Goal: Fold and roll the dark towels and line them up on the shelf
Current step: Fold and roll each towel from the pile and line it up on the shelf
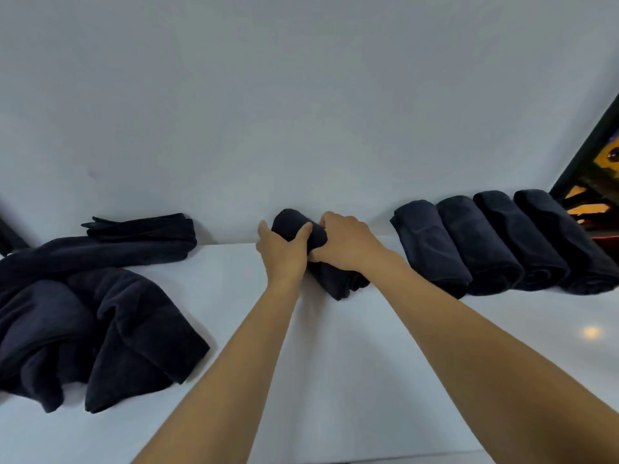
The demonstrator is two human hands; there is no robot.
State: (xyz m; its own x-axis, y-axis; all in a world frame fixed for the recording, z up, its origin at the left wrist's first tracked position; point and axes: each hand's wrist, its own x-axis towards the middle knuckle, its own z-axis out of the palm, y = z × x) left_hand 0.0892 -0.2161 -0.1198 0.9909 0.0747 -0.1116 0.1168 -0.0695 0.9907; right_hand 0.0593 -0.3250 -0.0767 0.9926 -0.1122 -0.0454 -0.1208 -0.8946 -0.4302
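Two forearms (234,363) are stretching across the shelf (335,380), left hand (281,252) and right hand (348,242) clamping their fingers (326,222) round a rolled dark towel (338,283) by the wall (301,112), likely holding it tight for sliding beside the four finished rolls (485,246) to its right.

The towel roll (336,284) I'm working lies mid-shelf, its far end against the wall (301,112) behind the shelf (335,363). My left hand (284,249) grips it from the left and my right hand (345,242) from the right, close together on top. To its right, apart from it, four rolled towels (485,246) lie side by side, touching, and the last one lies just before a framed picture (596,169) at the far right. On the left, a folded stack (147,232) sits against the wall, and a loose heap of towels (100,329) spreads before it toward the front edge
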